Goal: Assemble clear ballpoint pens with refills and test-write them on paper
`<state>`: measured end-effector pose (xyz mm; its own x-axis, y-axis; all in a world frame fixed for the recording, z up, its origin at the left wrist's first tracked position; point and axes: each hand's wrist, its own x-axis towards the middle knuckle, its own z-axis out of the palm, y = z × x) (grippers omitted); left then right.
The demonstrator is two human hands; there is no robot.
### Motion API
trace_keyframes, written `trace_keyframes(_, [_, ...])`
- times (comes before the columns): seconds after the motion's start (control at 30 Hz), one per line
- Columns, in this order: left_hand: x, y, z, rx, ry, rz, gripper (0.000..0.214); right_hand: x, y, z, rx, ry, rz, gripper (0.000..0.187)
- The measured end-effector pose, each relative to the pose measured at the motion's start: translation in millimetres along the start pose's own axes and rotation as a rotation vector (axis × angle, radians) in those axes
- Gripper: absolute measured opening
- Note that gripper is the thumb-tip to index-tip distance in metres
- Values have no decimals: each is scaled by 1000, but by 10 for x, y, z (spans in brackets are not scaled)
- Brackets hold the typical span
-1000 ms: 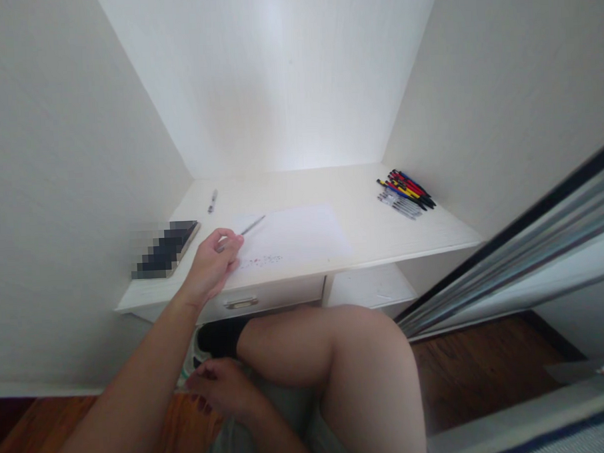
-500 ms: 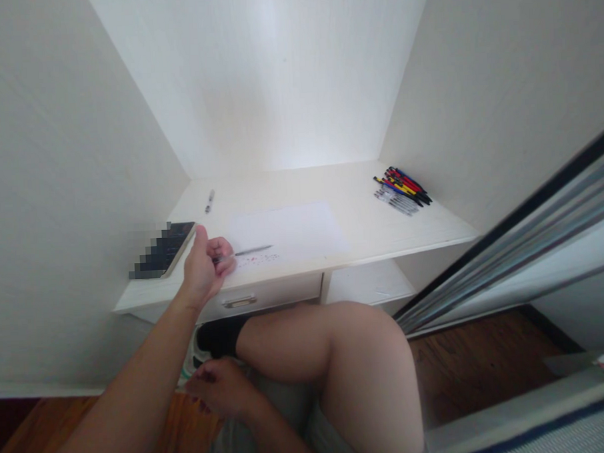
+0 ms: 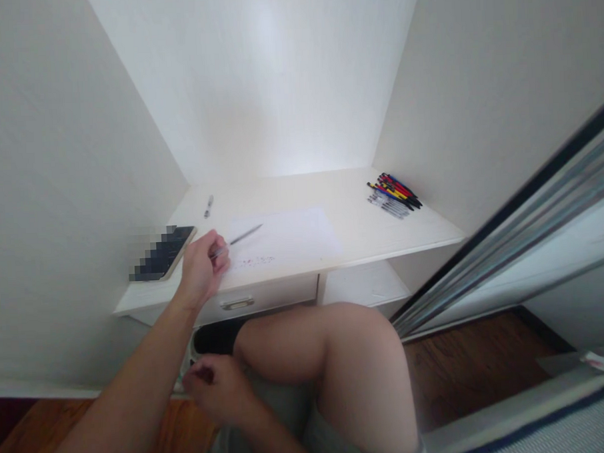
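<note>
The pen was slim, with a greyish shaft and a clear end, and slanted over the white paper on the tabletop. The left hand was curled, fingers closed around the clear end. The right hand was loosely bent; its grip could not be told.

1. Your one camera sits on your head, facing forward and down.
2. From near, it takes in your left hand, right hand and knee, then the desk and back wall.
</note>
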<state>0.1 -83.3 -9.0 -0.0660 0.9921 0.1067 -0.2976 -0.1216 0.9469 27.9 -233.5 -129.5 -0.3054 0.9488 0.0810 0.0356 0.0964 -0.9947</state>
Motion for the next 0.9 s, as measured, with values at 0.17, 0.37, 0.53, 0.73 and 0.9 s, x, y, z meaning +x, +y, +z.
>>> trace_keyframes(0.17, [-150, 222, 115, 176, -231, 21, 20, -68, -314, -413, -93, 154, -16, 27])
trace_keyframes(0.37, [-334, 698, 418, 833, -642, 356, 33, 52, -1025, -1624, -720, 622, -176, 51])
trace_keyframes(0.53, [-283, 1023, 715, 1144, -939, 494, 34, 335, -1379, -2213, -1087, 485, -195, 28])
trace_keyframes(0.73, [414, 835, 815, 924, -843, 469, 43, 767, -1113, -2474, -541, 416, -159, 40])
trace_keyframes(0.9, [1096, 284, 637, 1431, -814, 511, 46, 844, -828, -2555, -237, 216, -27, 11])
